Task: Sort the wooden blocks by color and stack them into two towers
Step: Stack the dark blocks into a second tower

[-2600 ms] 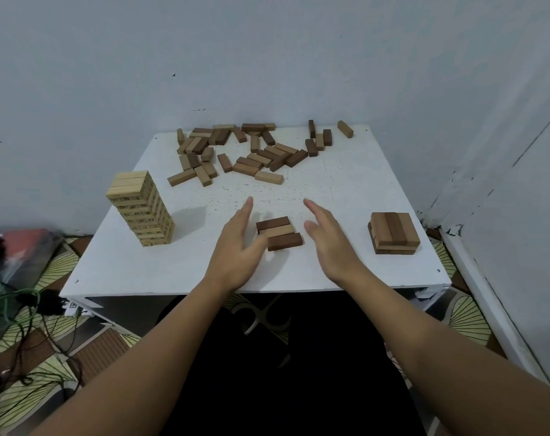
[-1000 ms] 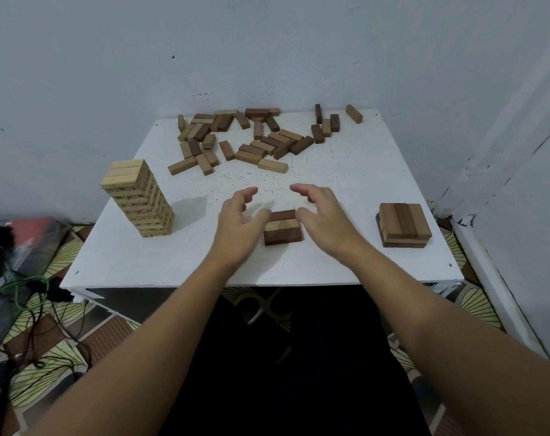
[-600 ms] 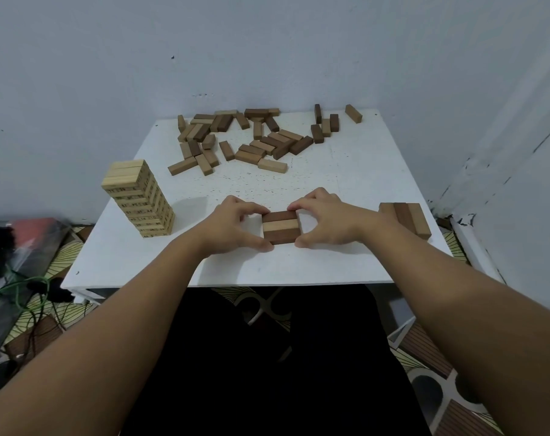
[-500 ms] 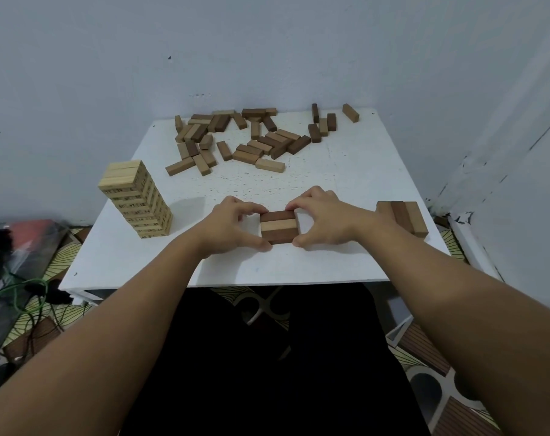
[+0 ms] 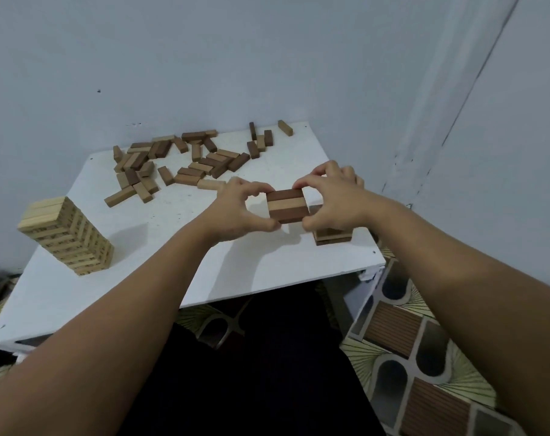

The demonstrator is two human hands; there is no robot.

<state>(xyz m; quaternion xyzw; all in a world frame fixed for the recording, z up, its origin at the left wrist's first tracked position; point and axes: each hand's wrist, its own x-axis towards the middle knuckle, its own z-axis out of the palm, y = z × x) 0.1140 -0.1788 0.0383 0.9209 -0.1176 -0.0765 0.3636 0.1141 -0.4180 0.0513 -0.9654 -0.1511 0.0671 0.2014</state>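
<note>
Half a second ago your trio [image 5: 287, 205] of blocks, dark-light-dark, sat on the table [image 5: 160, 272] left of the brown stack [image 5: 332, 236]; now it is lifted clear and carried right, just left of that stack and above it. Left hand [image 5: 238, 212] and right hand [image 5: 329, 196] each pinch an end of the trio between thumb and fingers, pressing the three together. Reads as a layer on its way onto the brown stack, whose top your right hand hides; the pale tower [image 5: 66, 236] stands far left of it, the loose pile [image 5: 185, 160] behind, still unsorted.
</note>
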